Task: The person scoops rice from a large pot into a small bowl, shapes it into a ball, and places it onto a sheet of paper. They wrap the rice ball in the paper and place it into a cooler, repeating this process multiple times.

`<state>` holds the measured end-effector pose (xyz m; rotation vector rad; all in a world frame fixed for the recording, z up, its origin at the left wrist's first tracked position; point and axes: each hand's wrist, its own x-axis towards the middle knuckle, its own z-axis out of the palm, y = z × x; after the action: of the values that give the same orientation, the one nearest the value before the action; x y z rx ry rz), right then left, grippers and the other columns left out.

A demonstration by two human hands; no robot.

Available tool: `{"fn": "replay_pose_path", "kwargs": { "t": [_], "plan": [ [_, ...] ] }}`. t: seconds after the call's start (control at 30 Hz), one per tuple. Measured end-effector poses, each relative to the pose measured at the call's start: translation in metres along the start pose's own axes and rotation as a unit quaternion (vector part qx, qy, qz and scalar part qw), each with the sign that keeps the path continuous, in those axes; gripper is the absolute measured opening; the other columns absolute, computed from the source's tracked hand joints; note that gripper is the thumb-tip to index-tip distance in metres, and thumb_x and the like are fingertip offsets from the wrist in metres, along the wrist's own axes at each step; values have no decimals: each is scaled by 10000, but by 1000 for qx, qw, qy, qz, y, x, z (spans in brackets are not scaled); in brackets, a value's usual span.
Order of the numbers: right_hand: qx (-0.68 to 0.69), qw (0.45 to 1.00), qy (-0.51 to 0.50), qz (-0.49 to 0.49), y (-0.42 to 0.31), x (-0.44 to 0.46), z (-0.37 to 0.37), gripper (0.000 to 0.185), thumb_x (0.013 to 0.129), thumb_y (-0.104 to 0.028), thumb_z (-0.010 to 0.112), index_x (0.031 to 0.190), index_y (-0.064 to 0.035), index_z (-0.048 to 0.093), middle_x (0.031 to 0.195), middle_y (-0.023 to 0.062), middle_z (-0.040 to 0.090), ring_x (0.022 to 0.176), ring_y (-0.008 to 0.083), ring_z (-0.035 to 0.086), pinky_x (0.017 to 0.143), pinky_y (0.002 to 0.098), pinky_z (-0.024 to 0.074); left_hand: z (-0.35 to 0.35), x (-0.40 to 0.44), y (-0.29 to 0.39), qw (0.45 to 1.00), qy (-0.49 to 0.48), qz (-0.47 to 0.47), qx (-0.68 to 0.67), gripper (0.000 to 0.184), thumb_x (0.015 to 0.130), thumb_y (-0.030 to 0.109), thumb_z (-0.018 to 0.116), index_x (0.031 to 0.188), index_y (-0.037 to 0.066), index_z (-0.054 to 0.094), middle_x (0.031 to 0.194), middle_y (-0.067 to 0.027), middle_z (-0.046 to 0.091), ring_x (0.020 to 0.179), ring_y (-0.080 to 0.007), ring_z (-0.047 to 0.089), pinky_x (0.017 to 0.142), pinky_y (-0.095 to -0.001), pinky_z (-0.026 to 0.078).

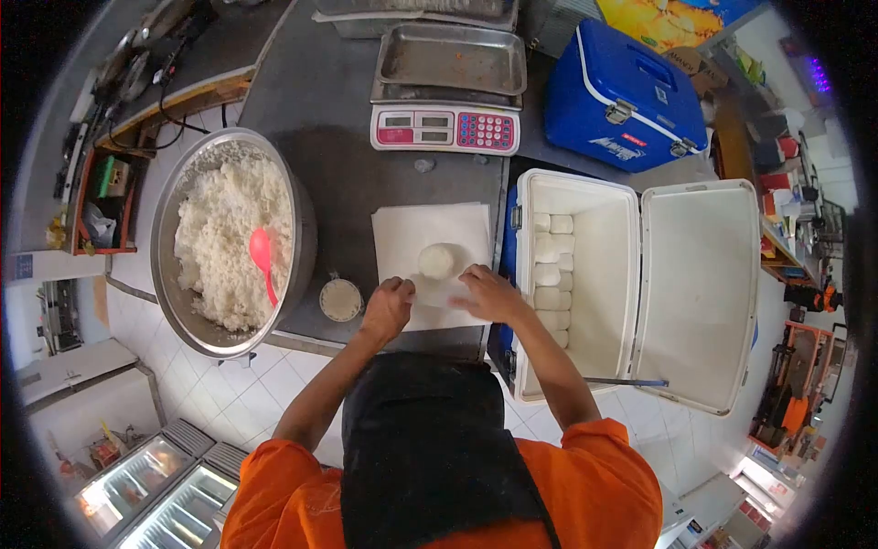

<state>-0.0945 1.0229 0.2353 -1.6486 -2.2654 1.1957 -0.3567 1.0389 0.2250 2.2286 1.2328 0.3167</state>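
Over white sheets [395, 240], beside a pale round ball [436, 262], left hand [390, 307] curled, right hand [489, 294] partly open, any grip unclear.

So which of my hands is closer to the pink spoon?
Your left hand. It's at the left edge of the white paper, the side toward the pink spoon. Your right hand is farther across, at the paper's right edge.
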Motion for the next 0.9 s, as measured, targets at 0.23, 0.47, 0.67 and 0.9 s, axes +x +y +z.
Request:
{"fn": "replay_pose_path", "kwargs": {
  "t": [0.23,0.47,0.67,0.9],
  "plan": [
    [71,987,145,21,8,26,-19,242,893,-274,636,946,-41,672,1086,161,636,1051,322,613,830,427,525,-21,55,-28,992,34,-58,-103,174,820,21,665,986,21,716,882,-191,687,896,-337,663,806,-409,532],
    [-22,974,168,150,22,80,-35,124,883,-179,634,887,-69,690,960,166,672,910,350,620,818,433,501,-27,87,-23,985,10,-173,-12,235,853,84,636,1065,-3,583,973,-195,670,974,-380,629,836,-431,521],
    [-150,965,198,85,18,103,-29,144,808,-176,693,931,-114,732,1202,67,540,1254,252,398,955,436,419,26,47,28,994,71,81,-2,306,829,47,575,1122,-38,562,1108,-216,562,1014,-384,565,880,-460,492],
    [40,997,61,-26,36,140,-63,324,656,-269,822,902,-83,725,1108,115,614,1075,336,582,910,399,476,35,44,27,981,107,130,93,436,859,104,619,1222,-106,502,1228,-281,514,1163,-446,503,1030,-503,423]
  ]
}}
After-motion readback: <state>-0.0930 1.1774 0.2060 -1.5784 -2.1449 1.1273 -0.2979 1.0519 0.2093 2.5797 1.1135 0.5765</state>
